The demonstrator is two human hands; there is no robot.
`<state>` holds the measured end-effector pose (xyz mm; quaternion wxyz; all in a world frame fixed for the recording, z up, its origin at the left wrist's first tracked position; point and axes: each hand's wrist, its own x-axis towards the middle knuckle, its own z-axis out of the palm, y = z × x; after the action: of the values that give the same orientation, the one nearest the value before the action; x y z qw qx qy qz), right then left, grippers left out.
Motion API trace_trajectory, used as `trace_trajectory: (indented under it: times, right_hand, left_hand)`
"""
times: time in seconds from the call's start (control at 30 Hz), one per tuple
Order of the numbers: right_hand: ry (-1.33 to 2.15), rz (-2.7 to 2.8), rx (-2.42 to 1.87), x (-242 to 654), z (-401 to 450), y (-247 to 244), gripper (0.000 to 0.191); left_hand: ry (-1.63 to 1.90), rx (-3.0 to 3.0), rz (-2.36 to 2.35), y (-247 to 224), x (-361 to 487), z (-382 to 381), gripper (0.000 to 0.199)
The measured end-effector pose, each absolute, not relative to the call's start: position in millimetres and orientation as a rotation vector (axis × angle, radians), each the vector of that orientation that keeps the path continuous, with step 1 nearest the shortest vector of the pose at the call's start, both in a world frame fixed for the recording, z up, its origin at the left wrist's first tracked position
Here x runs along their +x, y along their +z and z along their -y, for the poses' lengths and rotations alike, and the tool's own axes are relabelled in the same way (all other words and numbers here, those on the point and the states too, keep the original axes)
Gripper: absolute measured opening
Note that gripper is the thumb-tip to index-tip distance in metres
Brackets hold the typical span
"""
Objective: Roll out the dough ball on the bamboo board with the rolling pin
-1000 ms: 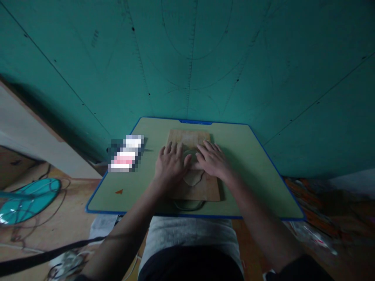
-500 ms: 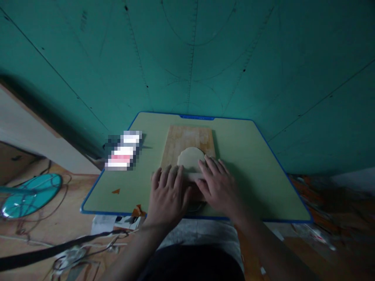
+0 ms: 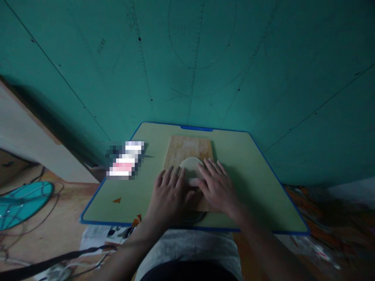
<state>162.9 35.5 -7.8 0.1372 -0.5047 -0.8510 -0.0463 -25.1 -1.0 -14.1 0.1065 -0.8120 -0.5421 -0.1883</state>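
Note:
A thin round sheet of pale dough (image 3: 191, 162) lies on a wooden cutting board (image 3: 188, 145). Across the dough's near part runs a pale rolling pin (image 3: 192, 182), mostly covered by my hands. My left hand (image 3: 169, 195) rests flat on the pin's left part, its fingers stretched forward over it. On the right part lies my right hand (image 3: 217, 183), fingers spread and extended past the pin, with the tips at the dough's right edge. Neither hand is wrapped around the pin. The near side of the dough is hidden.
The board sits on a pale green, blue-edged tabletop (image 3: 249, 179) against a green wall (image 3: 187, 78). A pixelated item (image 3: 124, 162) stands at the left, near a small brown scrap (image 3: 117, 200). Cables and a teal round base (image 3: 26, 203) are on the floor.
Both hands have moved slightly forward, away from my body, rolling the pin farther over the dough. The whole view has shifted a little, so the table appears lower.

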Motion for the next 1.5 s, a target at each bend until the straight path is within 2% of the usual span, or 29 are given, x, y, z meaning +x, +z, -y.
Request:
trace_trajectory:
  times: [0.2,0.37,0.47,0.63,0.73,0.97,1.1,1.27,1.5]
  right_hand:
    - [-0.117,2.341,-1.417,156.2,-103.5,-6.0,0.038]
    - [-0.160,2.020,-1.068,160.9,-114.4,13.7,0.030]
    - [-0.072,1.947,-0.909,165.1,-97.8,17.8,0.027]
    - [0.276,2.188,-0.962,152.4,-94.8,-10.8,0.037]
    - [0.388,2.358,-0.994,140.8,-100.7,-26.4,0.039]
    - [0.316,2.512,-1.085,154.1,-84.8,-22.0,0.043]
    - [0.304,2.604,-1.130,156.0,-85.6,-13.8,0.050]
    - [0.184,2.753,-0.986,137.8,-88.7,-12.7,0.060]
    - [0.091,2.659,-1.142,127.6,-75.7,-14.6,0.049]
  left_hand:
    - [-0.524,-2.388,1.666,-11.7,-22.1,-35.8,0.044]
    - [-0.590,-2.507,1.877,-4.9,-41.8,-45.2,0.021]
    - [-0.999,-2.348,2.221,3.3,-66.1,-41.3,0.021]
    - [-1.950,-2.025,2.609,9.0,-82.5,-19.9,0.037]
    - [-2.166,-2.010,2.718,1.9,-75.8,-5.5,0.041]
    - [-2.386,-1.795,2.752,-15.6,-74.2,3.2,0.044]
    - [-2.370,-1.893,2.676,-17.0,-75.6,1.7,0.042]
    - [-2.348,-1.848,2.682,-16.0,-73.3,3.0,0.043]
    - [-2.335,-1.861,2.692,-14.1,-74.1,3.6,0.042]
